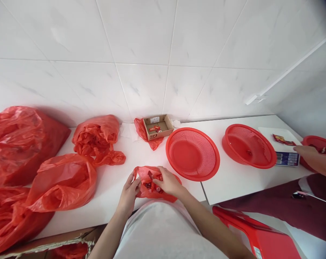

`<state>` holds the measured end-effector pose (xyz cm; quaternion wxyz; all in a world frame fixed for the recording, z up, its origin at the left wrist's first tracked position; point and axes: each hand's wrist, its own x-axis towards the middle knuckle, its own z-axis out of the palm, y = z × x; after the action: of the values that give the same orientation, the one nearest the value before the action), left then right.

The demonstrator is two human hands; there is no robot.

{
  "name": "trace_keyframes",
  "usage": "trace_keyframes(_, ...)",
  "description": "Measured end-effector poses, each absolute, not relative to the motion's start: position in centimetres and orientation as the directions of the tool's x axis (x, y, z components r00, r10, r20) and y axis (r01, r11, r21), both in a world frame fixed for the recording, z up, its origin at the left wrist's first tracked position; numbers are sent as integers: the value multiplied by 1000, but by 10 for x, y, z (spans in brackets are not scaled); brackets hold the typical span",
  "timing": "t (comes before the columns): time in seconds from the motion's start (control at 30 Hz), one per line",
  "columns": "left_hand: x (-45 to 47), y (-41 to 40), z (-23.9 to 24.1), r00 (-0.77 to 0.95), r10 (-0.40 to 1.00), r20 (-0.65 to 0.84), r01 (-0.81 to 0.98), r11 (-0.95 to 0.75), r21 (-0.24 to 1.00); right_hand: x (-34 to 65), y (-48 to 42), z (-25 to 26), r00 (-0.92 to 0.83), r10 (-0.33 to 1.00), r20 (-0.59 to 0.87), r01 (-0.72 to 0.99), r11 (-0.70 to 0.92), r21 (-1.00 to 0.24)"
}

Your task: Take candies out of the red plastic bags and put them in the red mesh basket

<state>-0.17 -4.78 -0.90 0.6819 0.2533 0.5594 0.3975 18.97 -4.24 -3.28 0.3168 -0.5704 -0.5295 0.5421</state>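
Observation:
Close to my body at the table's front edge is a thin red plastic bag (145, 173) with its mouth spread open. My left hand (129, 192) is closed on the bag's left rim, thumb towards the opening. My right hand (168, 182) grips the right side of the same bag, its thumb reaching over the mouth. Several small dark red wrapped packets (148, 185) lie inside, partly covered by my right hand. A dark pointed bit shows by the right thumb; I cannot tell whether it is touched.
A red mesh basket (191, 154) stands right of the bag, another basket (246, 144) beyond it. Behind are a small cardboard box (166, 126) with packets. Large red bags (19, 144) fill the left. At right, a co-worker's hand (306, 153) is near a scale (287, 159); a red stool (273, 241) stands below.

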Motion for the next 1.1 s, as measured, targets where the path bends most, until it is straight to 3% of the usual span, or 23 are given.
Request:
trace_keyframes(0.07,-2,-50,-8,66,837,-544,-238,543,806,180,-45,-39,2,980,-197,382,-182,-906)
trace_keyframes(0.27,-25,-64,-20,-34,895,-444,23,445,895,216,-56,-42,80,995,-60,592,-96,-800)
trace_keyframes(0.37,-46,-75,-36,-93,913,-397,139,407,903,235,-79,-44,111,977,-182,683,-208,-700)
trace_keyframes(0.47,-63,-89,-47,-76,904,-421,202,428,881,250,-99,-46,93,894,-439,734,-359,-576)
trace_keyframes(0.53,-66,-97,-46,-5,896,-444,247,432,867,258,-103,-45,3,819,-573,672,-426,-606)
trace_keyframes(0.63,-62,-101,-36,41,894,-447,241,425,872,259,-100,-37,-58,811,-582,531,-469,-706)
trace_keyframes(0.7,-56,-97,-29,19,902,-432,194,421,886,253,-99,-33,-18,852,-524,583,-417,-697)
trace_keyframes(0.8,-55,-87,-25,1,915,-404,109,401,909,247,-102,-34,-46,888,-457,772,-259,-580)
trace_keyframes(0.9,-71,-80,-25,-93,913,-398,58,404,913,263,-103,-30,-7,872,-489,794,-292,-533)
trace_keyframes(1.0,-98,-75,-23,-273,872,-405,74,439,895,296,-97,-9,97,892,-440,637,-396,-662)
trace_keyframes(1.1,-112,-67,-10,-299,869,-393,107,440,892,307,-89,16,123,944,-306,525,-324,-787)
